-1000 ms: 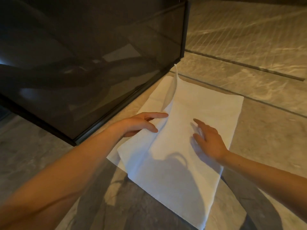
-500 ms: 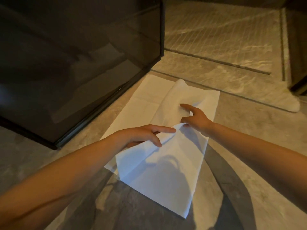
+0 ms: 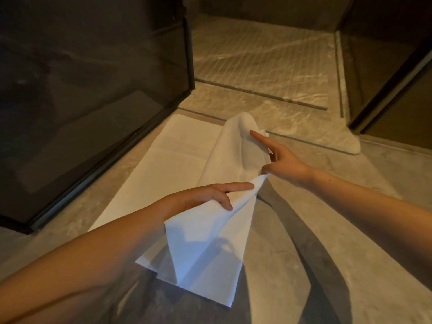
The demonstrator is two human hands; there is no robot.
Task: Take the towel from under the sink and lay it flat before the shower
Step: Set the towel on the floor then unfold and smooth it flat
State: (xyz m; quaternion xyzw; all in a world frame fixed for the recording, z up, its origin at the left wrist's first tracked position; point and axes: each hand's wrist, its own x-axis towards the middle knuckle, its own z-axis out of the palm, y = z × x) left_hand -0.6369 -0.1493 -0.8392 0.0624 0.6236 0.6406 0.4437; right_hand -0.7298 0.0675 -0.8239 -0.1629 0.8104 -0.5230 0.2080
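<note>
A white towel [image 3: 177, 164] lies on the stone floor in front of the shower threshold [image 3: 264, 94], beside the dark glass panel. Its lower layer rests flat along the glass. Its upper layer is lifted off the floor in a ridge. My left hand [image 3: 210, 197] pinches the near part of that lifted layer between thumb and fingers. My right hand [image 3: 278, 160] holds the far part of the fold, with the index finger stretched along the cloth. The near corner of the towel hangs down to the floor under my left hand.
A dark tinted glass panel [image 3: 98, 94] with a black frame stands at the left. The ribbed shower floor [image 3: 261, 57] lies beyond the threshold. Another dark panel [image 3: 385, 73] stands at the right. Grey stone floor [image 3: 350, 206] spreads to the right of the towel.
Both hands went from resting on the towel to gripping its upper layer. That layer has been raised off the floor and drawn rightward, uncovering the flat layer beside the glass.
</note>
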